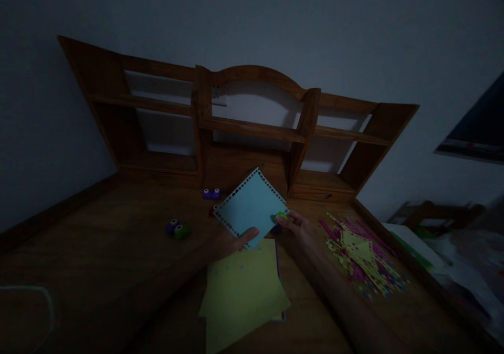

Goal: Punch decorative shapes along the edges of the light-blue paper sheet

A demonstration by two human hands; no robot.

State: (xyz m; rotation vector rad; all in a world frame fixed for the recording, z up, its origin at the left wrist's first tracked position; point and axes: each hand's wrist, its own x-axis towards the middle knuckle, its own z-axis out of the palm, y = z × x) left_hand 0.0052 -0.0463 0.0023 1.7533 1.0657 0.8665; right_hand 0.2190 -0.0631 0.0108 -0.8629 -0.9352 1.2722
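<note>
Left hand point(232, 240) pinching thin, floppy light-blue punched-edge paper square point(250, 207) at bottom corner; right hand point(295, 224) clamped on small green punch point(281, 216) at edge.

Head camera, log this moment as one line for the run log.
left hand: holds blue punched-edge paper square | right hand: green paper punch at square's edge | yellow paper sheets below | paper scraps right

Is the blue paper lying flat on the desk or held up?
Held up: the left hand pinches the blue paper above the desk.
</note>
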